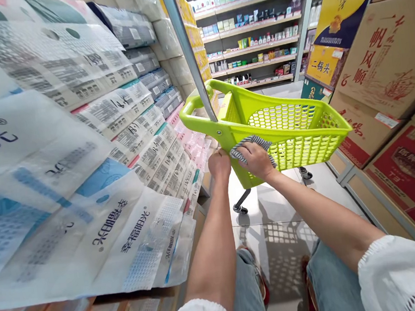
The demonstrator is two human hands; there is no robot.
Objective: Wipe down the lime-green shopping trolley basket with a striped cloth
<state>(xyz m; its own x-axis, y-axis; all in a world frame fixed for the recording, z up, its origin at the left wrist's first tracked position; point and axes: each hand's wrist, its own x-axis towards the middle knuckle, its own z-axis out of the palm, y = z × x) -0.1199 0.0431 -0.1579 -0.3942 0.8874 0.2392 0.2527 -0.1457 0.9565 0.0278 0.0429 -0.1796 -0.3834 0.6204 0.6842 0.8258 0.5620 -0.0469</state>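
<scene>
A lime-green shopping cart (pixel 291 138) with perforated sides stands in front of me on wheels, a metal pole rising past its handle. My right hand (pixel 256 161) presses a grey-and-white striped cloth (pixel 237 153) flat against the near side of the basket. The cloth spreads out beyond the fingers on both sides. Just left of it, my left hand (pixel 219 164) is closed at the cart's rear edge, below the handle, and appears to grip it. Its fingertips are hidden.
Stacked tissue packs (pixel 140 128) rise close on the left. Cardboard cartons (pixel 387 60) are piled along the right side. Behind the cart, shelves (pixel 255 45) hold many small boxes and bottles. White floor tiles (pixel 276 202) lie under the cart, with its shadow on them.
</scene>
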